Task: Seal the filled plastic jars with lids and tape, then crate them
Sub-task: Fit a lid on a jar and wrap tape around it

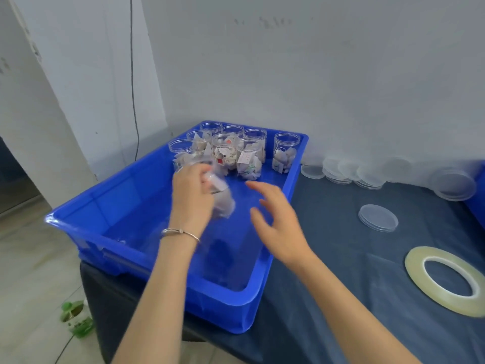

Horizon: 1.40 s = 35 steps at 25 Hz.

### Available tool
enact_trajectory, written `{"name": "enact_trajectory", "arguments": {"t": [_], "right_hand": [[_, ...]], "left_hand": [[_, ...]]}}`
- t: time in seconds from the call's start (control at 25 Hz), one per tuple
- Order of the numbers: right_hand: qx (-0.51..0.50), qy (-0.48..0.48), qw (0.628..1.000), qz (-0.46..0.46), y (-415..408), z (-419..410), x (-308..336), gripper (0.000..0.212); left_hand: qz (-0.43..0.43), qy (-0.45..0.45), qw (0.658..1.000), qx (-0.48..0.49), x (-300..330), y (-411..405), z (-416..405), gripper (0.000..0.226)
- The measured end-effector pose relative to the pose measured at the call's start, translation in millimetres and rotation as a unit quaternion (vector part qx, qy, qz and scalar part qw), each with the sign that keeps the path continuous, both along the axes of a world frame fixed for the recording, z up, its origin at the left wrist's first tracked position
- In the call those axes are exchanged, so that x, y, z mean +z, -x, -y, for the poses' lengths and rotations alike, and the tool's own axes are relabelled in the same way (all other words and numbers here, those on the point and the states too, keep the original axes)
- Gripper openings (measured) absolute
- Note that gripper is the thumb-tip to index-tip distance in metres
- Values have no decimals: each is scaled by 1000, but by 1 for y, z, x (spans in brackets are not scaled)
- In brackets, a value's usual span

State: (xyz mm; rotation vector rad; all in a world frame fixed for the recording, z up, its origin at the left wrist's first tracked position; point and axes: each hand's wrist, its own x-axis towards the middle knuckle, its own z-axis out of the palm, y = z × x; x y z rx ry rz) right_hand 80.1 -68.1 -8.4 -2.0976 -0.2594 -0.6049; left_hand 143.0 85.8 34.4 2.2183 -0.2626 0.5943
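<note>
Left hand [193, 195] grips a jar [219, 198]; jars [236, 151] crowd beyond it, open crate [147, 261] floor lies nearer.

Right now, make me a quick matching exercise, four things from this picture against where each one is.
Things:
1. blurred jar
2. tape roll
3. single lid
4. lid stacks

Places:
A. along the wall
B. in the left hand, over the blue crate
C. flat on the cloth, near right edge
D. alone on the cloth, mid-table

Pairs: 1-B, 2-C, 3-D, 4-A
</note>
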Motion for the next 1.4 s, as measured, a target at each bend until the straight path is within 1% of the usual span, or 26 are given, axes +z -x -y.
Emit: {"name": "enact_trajectory", "arguments": {"t": [0.04,0.08,0.12,0.2,0.24,0.32,0.4,0.48,0.52,0.6,0.64,0.72,0.76,0.8,0.84,0.92,0.96,1.04,1.08,1.12,1.16,1.24,1.28,1.32,1.36,1.4], "right_hand": [[-47,-61,996,39,3,18,-4,50],[-124,-79,988,55,4,42,-11,52],[-207,-64,975,38,7,71,-18,54],[-333,36,937,-97,15,136,-39,60],[-363,80,911,-179,22,167,-50,63],[-357,113,881,-289,33,214,-67,70],[-305,197,866,-344,37,241,-78,78],[-279,276,836,-384,31,253,-83,77],[-279,279,824,-407,26,256,-83,75],[-277,287,808,-433,20,258,-82,66],[-278,288,816,-416,20,258,-81,58],[-315,238,876,-276,24,259,-82,28],[-341,206,895,-203,27,257,-85,24],[-352,182,903,-165,28,256,-88,25],[-340,161,912,-160,28,255,-90,34],[-285,149,910,-262,21,255,-87,74],[-274,174,891,-318,17,258,-86,83],[-273,245,852,-373,10,263,-86,72],[-273,269,843,-377,9,265,-89,64],[-274,264,848,-369,10,265,-88,59],[-274,216,867,-355,13,262,-84,57],[-276,40,920,-276,26,258,-62,53],[-273,-45,936,-219,39,255,-44,49],[-257,-90,946,-174,58,251,-25,45],[-225,-75,961,-143,78,244,-8,43],[-181,-16,975,-128,100,233,5,44]], "left_hand": [[64,12,997,-37,6,15,20,36],[118,24,990,-74,10,30,40,35],[159,32,980,-113,12,46,61,35],[199,43,959,-196,4,76,97,35],[195,44,950,-240,-5,90,113,34],[155,23,934,-322,-29,113,137,31],[104,-25,920,-377,-55,127,153,28],[92,-49,904,-415,-74,134,161,32],[92,-36,898,-430,-79,135,165,33],[73,28,894,-441,-87,133,167,21],[49,66,896,-437,-91,132,168,20],[-55,128,889,-436,-101,130,169,51],[-108,147,878,-442,-106,132,172,73],[-147,166,867,-446,-112,134,177,91],[-170,186,861,-442,-116,137,182,101],[-172,217,866,-417,-123,140,194,97],[-166,220,871,-408,-125,139,197,90],[-161,215,874,-406,-126,135,199,82],[-163,213,872,-411,-127,133,199,80],[-164,209,869,-417,-128,132,199,79],[-166,208,865,-425,-128,130,199,79],[-165,203,858,-442,-128,127,199,81],[-169,194,855,-450,-129,125,200,86],[-182,187,849,-460,-130,124,201,93],[-193,176,845,-467,-132,122,202,100],[-212,172,835,-478,-130,120,205,102]]}}
